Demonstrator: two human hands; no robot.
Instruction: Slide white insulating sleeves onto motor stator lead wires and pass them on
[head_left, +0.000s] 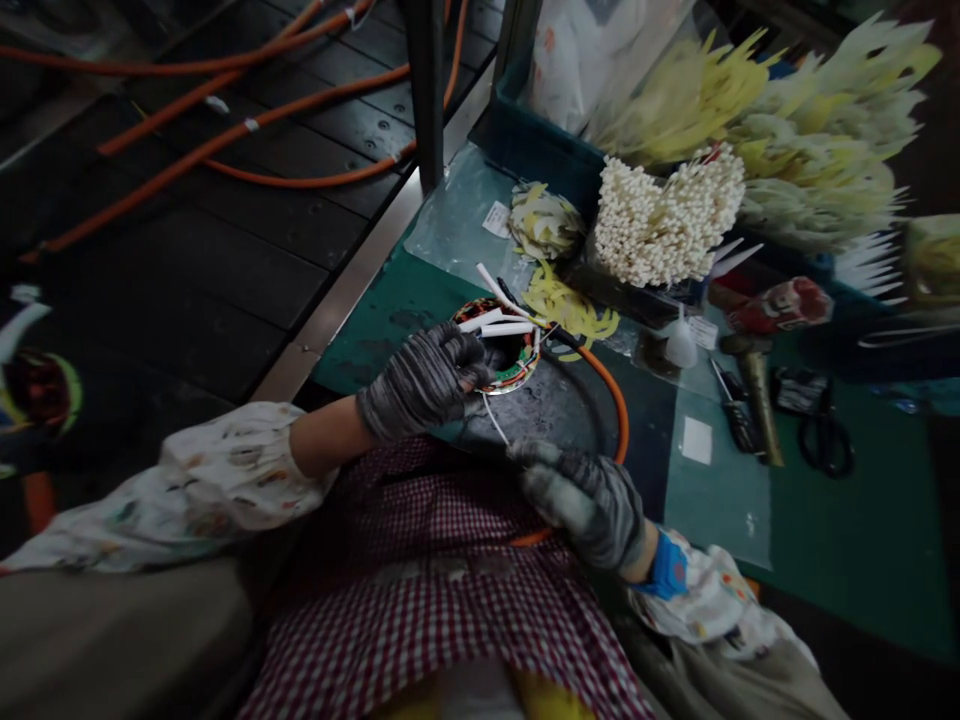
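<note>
A motor stator [529, 374], a ring of copper windings with coloured wires and green lining, rests on a dark work surface in front of me. White sleeves [504, 328] stick up from its leads. My left hand [431, 382], in a grey glove, is closed at the stator's near left rim, fingertips partly hidden. From beside those fingers a thin white cord [495, 420] runs down to my right hand [589, 500]. That gloved hand pinches the cord's end between thumb and fingers, apart from the stator. A thick orange cable [619, 410] curves from the stator's leads behind my right hand.
Yellow insulation strips [566, 305] lie behind the stator. A bundle of white-tipped sticks [660, 220] stands in a dark box. To the right are a hammer [757, 400], a screwdriver [739, 415] and scissors [825, 440]. Another stator [45, 390] sits far left; orange cables [247, 125] cross the dark slats.
</note>
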